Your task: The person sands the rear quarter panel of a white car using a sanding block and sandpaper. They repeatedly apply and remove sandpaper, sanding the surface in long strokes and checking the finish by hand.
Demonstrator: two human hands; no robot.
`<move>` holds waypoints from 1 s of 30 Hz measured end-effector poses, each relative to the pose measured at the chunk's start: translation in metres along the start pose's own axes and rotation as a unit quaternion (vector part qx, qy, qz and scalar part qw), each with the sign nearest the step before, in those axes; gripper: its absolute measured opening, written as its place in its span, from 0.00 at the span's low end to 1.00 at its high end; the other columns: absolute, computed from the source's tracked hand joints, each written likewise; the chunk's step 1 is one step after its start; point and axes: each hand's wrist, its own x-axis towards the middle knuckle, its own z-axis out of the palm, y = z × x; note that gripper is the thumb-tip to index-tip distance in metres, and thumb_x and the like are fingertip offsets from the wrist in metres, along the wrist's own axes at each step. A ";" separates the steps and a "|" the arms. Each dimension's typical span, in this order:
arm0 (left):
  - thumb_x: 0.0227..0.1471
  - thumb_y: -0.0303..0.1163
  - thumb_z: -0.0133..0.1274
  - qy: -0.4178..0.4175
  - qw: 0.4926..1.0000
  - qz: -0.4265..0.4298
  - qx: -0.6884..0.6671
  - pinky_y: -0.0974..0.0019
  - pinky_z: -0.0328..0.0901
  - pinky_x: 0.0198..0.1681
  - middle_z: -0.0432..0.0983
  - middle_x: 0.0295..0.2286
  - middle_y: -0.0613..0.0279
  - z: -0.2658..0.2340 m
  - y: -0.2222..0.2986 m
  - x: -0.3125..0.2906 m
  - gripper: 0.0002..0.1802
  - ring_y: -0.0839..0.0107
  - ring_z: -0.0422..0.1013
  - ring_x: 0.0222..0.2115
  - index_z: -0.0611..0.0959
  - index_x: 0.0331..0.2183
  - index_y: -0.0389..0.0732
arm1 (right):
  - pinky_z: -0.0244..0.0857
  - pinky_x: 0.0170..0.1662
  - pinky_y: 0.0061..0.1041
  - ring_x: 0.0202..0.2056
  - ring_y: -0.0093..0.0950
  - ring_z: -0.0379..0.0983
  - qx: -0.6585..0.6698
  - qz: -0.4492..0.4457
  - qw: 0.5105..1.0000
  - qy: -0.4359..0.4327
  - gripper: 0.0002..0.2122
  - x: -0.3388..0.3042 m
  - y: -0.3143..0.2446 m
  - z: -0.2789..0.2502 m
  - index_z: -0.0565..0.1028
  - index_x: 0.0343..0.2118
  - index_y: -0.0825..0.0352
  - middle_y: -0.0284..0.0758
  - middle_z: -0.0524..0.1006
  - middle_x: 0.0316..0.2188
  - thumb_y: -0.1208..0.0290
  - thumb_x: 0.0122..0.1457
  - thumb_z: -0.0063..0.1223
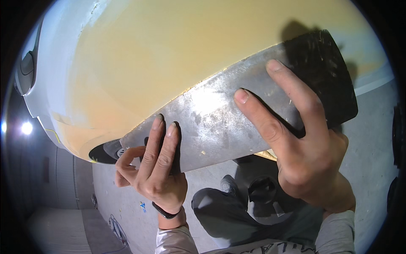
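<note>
A wide, thin metal spreader [211,139] with rounded corners stretches across the middle, one long edge against a car body panel [169,51]. Yellowish-beige filler covers much of that panel, and a thin yellow line runs along the spreader's edge. My left hand [156,178] grips the spreader near its left end, two fingers flat on its face and the others curled at its lower edge. At the right part, my right hand [308,156] holds it with two fingers spread on the face. The right thumb and remaining fingers are hidden. Shadow darkens the spreader's right end.
A wheel arch [101,153] opens at the lower left of the panel, and a car side mirror [27,67] juts out at far left. Below are my bent leg [220,211], a round dark object [261,190], a cable [117,228] and a small blue scrap [143,206] on the floor.
</note>
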 end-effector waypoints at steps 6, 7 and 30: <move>0.53 0.29 0.68 0.008 0.999 0.011 -0.030 0.65 0.49 0.52 0.87 0.49 0.76 0.011 0.007 -0.007 0.19 0.73 0.68 0.40 0.94 0.47 0.59 | 0.84 0.41 0.28 0.46 0.39 0.85 -0.003 0.018 1.000 -0.009 0.22 -0.014 0.008 0.003 0.87 0.52 0.59 0.46 0.78 0.58 0.81 0.55 0.55; 0.53 0.26 0.67 0.003 0.999 0.020 -0.029 0.66 0.50 0.52 0.87 0.50 0.76 0.011 0.008 -0.006 0.21 0.72 0.69 0.40 0.93 0.48 0.57 | 0.83 0.39 0.27 0.45 0.37 0.85 -0.004 0.022 1.000 -0.014 0.24 -0.015 0.009 0.002 0.87 0.53 0.58 0.44 0.78 0.59 0.83 0.53 0.54; 0.60 0.40 0.63 -0.586 0.424 -0.094 -0.684 0.60 0.72 0.46 0.86 0.42 0.47 0.053 0.178 -0.129 0.26 0.63 0.79 0.41 0.84 0.54 0.33 | 0.73 0.49 0.28 0.45 0.26 0.80 0.206 0.669 0.714 0.020 0.11 -0.256 0.123 -0.216 0.78 0.52 0.77 0.37 0.83 0.43 0.78 0.70 0.56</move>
